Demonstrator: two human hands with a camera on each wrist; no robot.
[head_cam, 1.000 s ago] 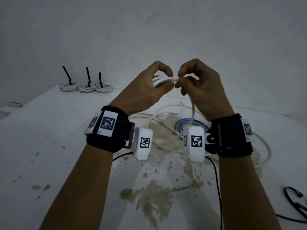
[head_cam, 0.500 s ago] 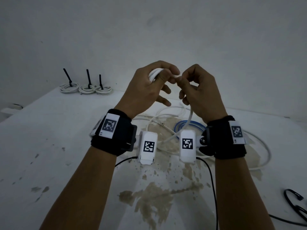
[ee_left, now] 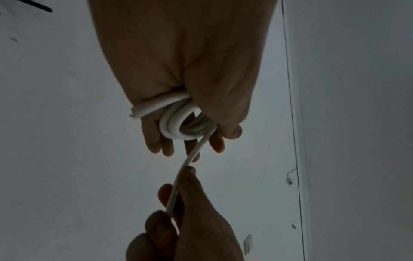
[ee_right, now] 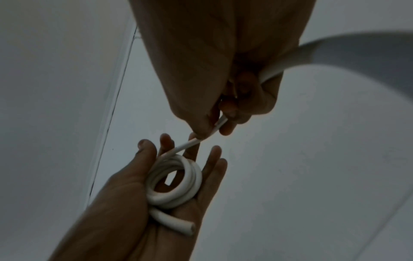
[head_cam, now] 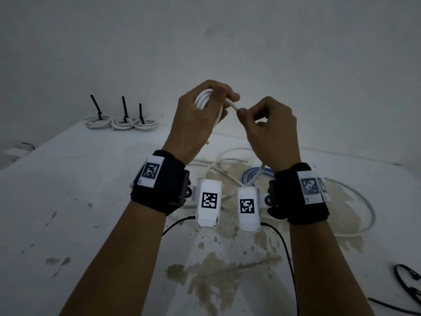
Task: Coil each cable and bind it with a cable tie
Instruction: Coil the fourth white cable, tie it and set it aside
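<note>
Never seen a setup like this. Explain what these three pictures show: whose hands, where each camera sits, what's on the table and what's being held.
No machine here: a person works with bare hands, wearing black wrist straps that carry small white cameras. The wide picture comes from a head camera looking down; the other two look along each wrist toward the fingers.

The left hand holds a small coil of white cable in its palm under the thumb. The right hand pinches the loose run of that same cable, which hangs down toward the table.

On the table lie loose white cables, a blue cable and, at the far left, three finished coils bound with upright black ties. Something black lies at the right edge; I cannot tell what.
</note>
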